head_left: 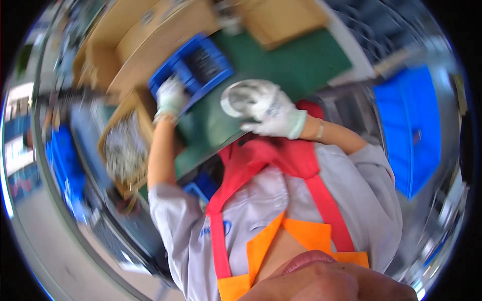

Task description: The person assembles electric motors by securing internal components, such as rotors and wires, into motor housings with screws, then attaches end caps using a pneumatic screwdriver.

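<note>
My left hand (172, 95), in a white glove, reaches into the near left part of a blue divided bin (221, 80). Its fingertips are blurred and partly hidden there. Small dark parts (203, 65) lie in the bin's other compartment. To the right, above the green work surface (306, 65), my gloved right hand (276, 110) grips a pale round ring-shaped part (230, 104). The fingers reach across the ring's opening, and motion blur hides its detail.
An open cardboard box (125, 145) of pale, thin pieces stands beside my left forearm. Larger cardboard (155, 45) rises behind the blue bin. Another cardboard tray (281, 22) sits at the far edge. A big blue crate (409, 130) is off to the right.
</note>
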Available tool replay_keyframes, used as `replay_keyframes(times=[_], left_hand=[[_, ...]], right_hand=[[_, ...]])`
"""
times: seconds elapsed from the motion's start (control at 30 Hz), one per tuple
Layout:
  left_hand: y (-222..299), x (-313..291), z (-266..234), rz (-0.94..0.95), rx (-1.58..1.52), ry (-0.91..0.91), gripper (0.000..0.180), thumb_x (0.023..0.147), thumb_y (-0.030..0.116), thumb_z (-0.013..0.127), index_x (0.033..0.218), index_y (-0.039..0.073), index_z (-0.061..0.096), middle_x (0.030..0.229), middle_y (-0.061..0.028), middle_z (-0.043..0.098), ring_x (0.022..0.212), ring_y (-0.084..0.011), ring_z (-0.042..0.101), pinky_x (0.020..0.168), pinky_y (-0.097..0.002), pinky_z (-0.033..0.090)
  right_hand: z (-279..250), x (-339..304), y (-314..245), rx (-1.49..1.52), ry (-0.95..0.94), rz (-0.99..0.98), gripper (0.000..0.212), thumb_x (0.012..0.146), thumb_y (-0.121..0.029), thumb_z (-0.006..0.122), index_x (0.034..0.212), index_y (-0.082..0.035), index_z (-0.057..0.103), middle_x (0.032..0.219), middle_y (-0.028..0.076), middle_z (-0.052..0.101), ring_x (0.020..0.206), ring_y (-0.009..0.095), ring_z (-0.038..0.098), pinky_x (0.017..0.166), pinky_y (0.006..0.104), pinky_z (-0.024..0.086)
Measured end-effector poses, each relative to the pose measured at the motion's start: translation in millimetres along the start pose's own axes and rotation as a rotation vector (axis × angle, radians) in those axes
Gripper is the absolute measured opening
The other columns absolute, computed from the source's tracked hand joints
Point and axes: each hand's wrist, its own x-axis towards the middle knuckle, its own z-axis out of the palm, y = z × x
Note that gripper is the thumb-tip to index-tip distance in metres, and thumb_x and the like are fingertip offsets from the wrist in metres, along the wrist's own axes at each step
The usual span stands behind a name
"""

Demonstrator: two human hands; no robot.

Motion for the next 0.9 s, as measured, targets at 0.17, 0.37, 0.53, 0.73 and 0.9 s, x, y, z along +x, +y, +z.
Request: replay_keyframes(times=[0.17,0.37,0.53,0.73,0.9], left_hand=[[-27.6,7.3,21.2,-0.021,0.001,-0.232,0.063,0.073,0.030,0.071,0.126,0.000,0.057,0.134,-0.0227,0.053,0.126,-0.0394,0.047,0.106,-0.0509,0.035],[-41.4,9.8,37.6,0.102,-0.062,-0.035,0.045,0.072,0.027,0.073,0.109,0.002,0.062,0.114,-0.0171,0.061,0.110,-0.0363,0.054,0.093,-0.0488,0.041],[-3.1,14.2,-9.1,-0.009,0.248,-0.215,0.047,0.068,0.033,0.077,0.105,0.005,0.068,0.117,-0.0114,0.064,0.111,-0.0311,0.056,0.096,-0.0435,0.042],[-15.7,2.5,-0.6,-0.093,0.083,-0.274,0.044,0.070,0.031,0.074,0.105,0.006,0.069,0.115,-0.0153,0.065,0.110,-0.0341,0.057,0.098,-0.0429,0.041],[-2.9,-10.1,-10.8,-0.241,0.018,-0.012,0.050,0.068,0.034,0.077,0.108,0.006,0.067,0.112,-0.0126,0.065,0.108,-0.0291,0.058,0.101,-0.0437,0.038]], right_hand=[[-93.4,-46.7,42.9,0.034,0.317,0.020,0.034,0.079,-0.026,0.072,0.108,-0.010,0.064,0.119,0.010,0.057,0.113,0.032,0.056,0.090,0.0445,0.050],[-247.7,-226.2,125.6,-0.735,0.392,0.627,0.025,0.089,-0.023,0.062,0.106,-0.006,0.066,0.111,0.015,0.066,0.106,0.030,0.062,0.094,0.0412,0.049],[-332.1,-483.0,184.9,-0.831,0.542,1.603,0.056,0.089,-0.041,0.056,0.127,0.001,0.055,0.127,0.025,0.058,0.120,0.038,0.054,0.100,0.0410,0.044],[-311.2,-578.0,170.8,-0.327,0.218,2.181,0.075,0.086,-0.064,0.043,0.116,0.001,0.065,0.120,0.029,0.061,0.121,0.043,0.053,0.101,0.0454,0.040],[-310.6,-603.6,210.1,-0.280,0.365,2.208,0.053,0.078,-0.043,0.065,0.101,0.004,0.069,0.096,0.020,0.070,0.089,0.033,0.069,0.072,0.0455,0.052]])
